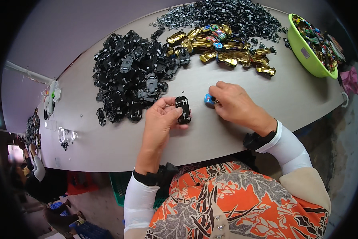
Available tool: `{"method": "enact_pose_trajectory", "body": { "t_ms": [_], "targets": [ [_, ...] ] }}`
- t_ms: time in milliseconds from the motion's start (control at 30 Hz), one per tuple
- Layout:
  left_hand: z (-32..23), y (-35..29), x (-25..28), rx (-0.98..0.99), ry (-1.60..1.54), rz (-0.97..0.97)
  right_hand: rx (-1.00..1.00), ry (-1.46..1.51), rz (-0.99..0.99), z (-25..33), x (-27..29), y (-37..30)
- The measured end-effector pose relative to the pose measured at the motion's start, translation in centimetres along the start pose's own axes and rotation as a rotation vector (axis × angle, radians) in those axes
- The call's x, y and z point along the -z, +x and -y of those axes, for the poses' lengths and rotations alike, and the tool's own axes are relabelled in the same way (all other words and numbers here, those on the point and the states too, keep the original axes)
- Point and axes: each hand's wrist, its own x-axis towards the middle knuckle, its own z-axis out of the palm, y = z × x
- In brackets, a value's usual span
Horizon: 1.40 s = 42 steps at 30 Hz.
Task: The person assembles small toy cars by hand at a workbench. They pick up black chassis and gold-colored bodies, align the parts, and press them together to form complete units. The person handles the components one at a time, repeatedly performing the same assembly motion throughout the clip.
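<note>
Held between thumb and fingers of my left hand is a black toy car chassis with silver axle parts showing on its face. To its right, my right hand has its fingertips closed on a small blue toy car, mostly hidden by the fingers. Just left of my left hand lies a heap of black toy car chassis. Gold toy car bodies are spread beyond both hands, with a few blue and green ones among them.
Small metallic and black wheel parts are piled at the far edge. A lime-green basin of colourful pieces stands at far right, beside a pink bag. A clear plastic cup is at left. Another person works at the table's left end.
</note>
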Motion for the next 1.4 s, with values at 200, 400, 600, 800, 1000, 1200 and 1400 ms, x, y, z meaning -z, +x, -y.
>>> {"method": "enact_pose_trajectory", "body": {
  "t_ms": [200,400,600,800,1000,1200,1400],
  "targets": [
    [2.1,-1.9,0.7,0.143,-0.307,0.097,-0.393,0.893,0.117,3.2,2.1,-0.9],
    [3.4,-2.9,-0.4,0.085,-0.254,0.111,-0.262,0.809,0.061,5.2,-0.8,-2.8],
    [4.2,-3.8,-0.3,0.063,-0.304,0.152,-0.113,0.868,0.029,4.8,-2.2,-4.3],
    [3.5,-4.6,-0.2,0.105,-0.42,0.122,-0.453,1.365,0.017,5.1,-0.8,-4.7],
    [4.1,-5.0,-0.3,0.053,-0.478,0.152,-0.333,1.263,-0.073,6.9,-1.4,-5.2],
    [4.5,-5.3,0.0,0.056,-0.471,0.152,-0.256,1.105,-0.136,7.5,-1.5,-5.2],
    [4.5,-5.5,-0.1,0.045,-0.462,0.153,-0.268,1.026,-0.113,7.8,-1.4,-5.3]
  ]
}}
